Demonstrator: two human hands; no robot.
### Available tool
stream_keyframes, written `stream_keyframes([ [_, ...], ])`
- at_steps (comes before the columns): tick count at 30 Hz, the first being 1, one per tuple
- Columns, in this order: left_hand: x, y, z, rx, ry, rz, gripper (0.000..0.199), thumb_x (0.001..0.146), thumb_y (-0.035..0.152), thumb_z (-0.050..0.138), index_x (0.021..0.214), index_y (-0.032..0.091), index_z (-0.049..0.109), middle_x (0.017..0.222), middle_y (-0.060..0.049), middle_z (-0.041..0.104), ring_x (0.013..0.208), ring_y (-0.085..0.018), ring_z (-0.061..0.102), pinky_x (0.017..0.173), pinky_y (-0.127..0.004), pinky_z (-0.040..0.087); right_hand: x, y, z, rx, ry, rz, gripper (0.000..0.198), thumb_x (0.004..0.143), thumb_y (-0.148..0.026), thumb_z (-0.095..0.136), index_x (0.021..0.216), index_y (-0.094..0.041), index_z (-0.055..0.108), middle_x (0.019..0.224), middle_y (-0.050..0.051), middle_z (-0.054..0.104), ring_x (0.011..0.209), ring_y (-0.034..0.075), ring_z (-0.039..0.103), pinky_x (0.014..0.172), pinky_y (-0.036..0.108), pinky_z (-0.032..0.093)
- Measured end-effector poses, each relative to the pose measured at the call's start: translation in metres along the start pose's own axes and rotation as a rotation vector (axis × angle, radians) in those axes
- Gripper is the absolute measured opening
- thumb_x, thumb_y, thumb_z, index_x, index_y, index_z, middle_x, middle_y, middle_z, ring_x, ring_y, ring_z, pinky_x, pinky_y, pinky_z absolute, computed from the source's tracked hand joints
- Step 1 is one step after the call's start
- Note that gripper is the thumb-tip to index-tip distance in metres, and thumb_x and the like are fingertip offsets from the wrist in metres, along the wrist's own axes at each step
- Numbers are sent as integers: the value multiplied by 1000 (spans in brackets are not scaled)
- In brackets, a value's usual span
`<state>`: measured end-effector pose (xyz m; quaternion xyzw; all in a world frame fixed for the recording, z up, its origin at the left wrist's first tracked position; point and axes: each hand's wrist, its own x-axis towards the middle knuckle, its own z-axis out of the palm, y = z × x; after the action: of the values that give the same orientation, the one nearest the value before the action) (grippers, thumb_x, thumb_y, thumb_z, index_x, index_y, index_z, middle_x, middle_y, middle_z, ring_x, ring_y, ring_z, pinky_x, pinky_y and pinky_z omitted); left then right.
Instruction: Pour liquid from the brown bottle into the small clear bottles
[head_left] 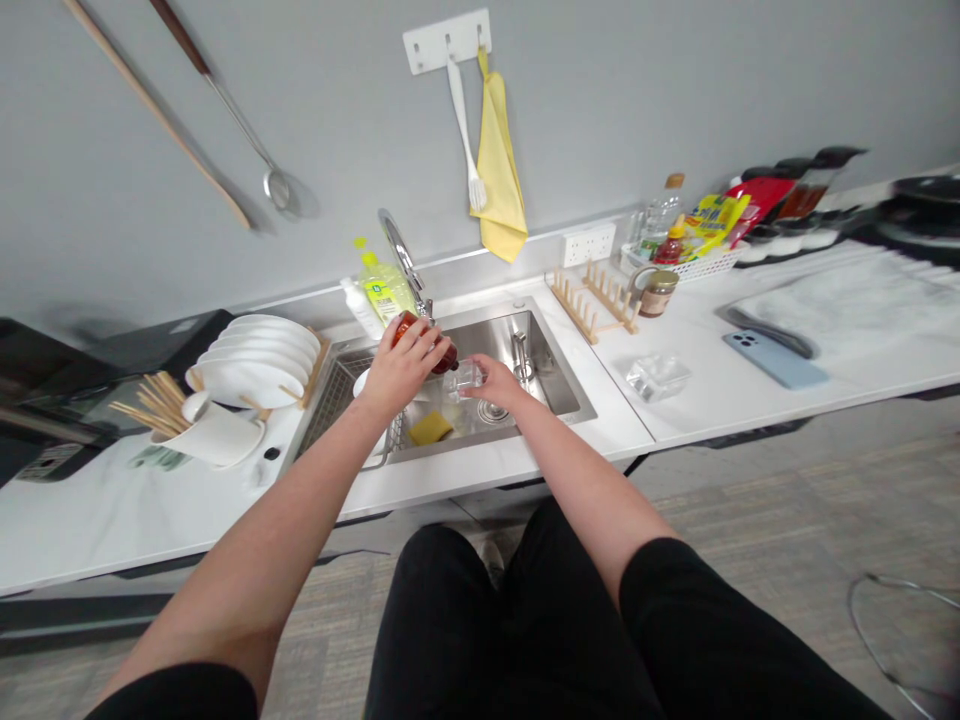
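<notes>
Over the steel sink (480, 338), my left hand (407, 365) is wrapped round a reddish-brown bottle (448, 358). The bottle is tilted, its dark mouth pointing down to the right. My right hand (495, 382) grips a small clear container (463, 377) close under that mouth; whether liquid is flowing cannot be made out. Below the hands, a yellow sponge (430, 428) lies in the sink near the wire rack. Behind my left hand a white dish shows in part. The chrome faucet (409, 262) rises behind the bottle.
White plates (251, 365) stand in a rack at left, beside a holder of chopsticks (161, 400). Dish soap (386, 285) is behind the sink. To the right are a wooden rack (596, 300), a jar (658, 292), clear plastic packaging (658, 377) and a blue phone (774, 360).
</notes>
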<state>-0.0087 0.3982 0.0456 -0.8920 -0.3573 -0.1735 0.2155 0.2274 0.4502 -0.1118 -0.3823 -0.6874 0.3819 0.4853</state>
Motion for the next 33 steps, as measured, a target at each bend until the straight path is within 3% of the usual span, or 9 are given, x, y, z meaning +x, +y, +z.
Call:
stream_keyframes([
  [33, 7, -1, -10, -48, -4, 59, 61, 106, 6, 59, 160, 33, 70, 164, -13, 70, 167, -35, 52, 144, -75, 26, -1, -5, -4, 68, -29, 45, 74, 66, -34, 104, 134, -25, 75, 123, 4, 82, 113, 28, 76, 101, 42, 62],
])
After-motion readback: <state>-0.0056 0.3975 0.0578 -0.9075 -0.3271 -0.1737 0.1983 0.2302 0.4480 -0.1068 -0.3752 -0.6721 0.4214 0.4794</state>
